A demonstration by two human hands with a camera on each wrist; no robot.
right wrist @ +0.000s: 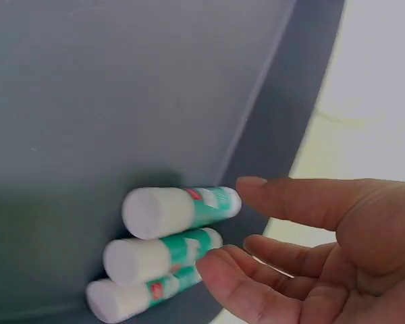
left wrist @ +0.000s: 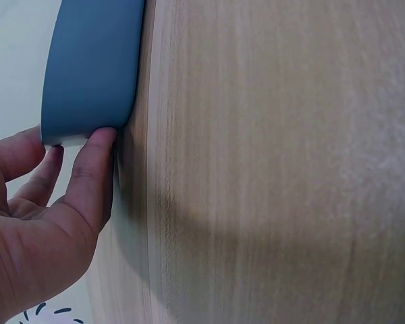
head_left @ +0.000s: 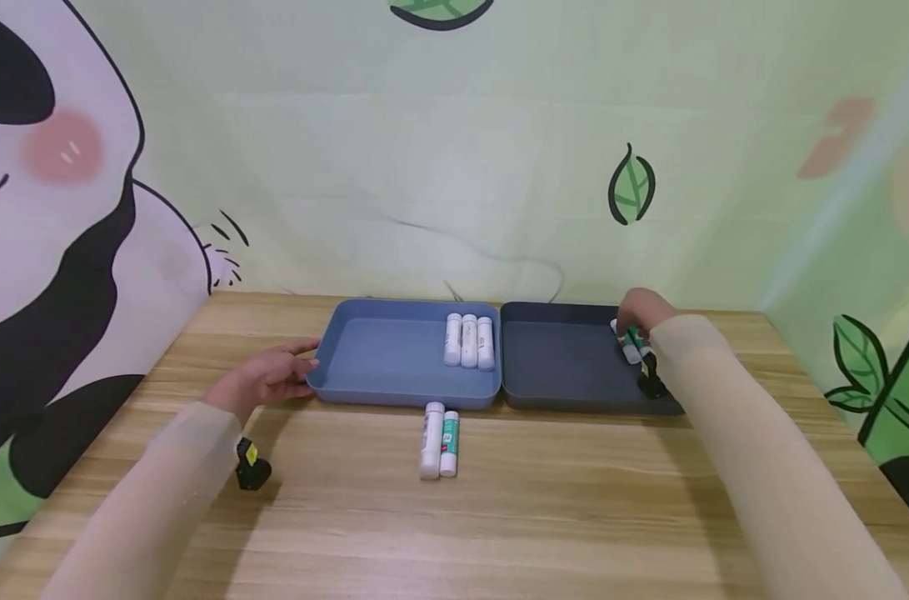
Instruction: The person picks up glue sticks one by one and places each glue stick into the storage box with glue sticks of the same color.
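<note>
My left hand (head_left: 277, 375) rests its fingertips against the left end of the blue tray (head_left: 394, 396); in the left wrist view the fingers (left wrist: 91, 169) touch the end wall. Inside that tray, three white glue sticks (head_left: 469, 342) lie side by side at the right. My right hand (head_left: 644, 310) is over the right end of the dark grey tray (head_left: 559, 358). Its fingers are spread at the ends of three green-and-white glue sticks (right wrist: 162, 212), lying in a row, without curling round them.
In front of the blue tray, a larger white glue stick (head_left: 432, 442) lies beside a green-and-white glue stick (head_left: 450, 444) on the wooden table (head_left: 544, 517). The trays stand side by side near the printed backdrop (head_left: 424, 183). A panda picture covers the left.
</note>
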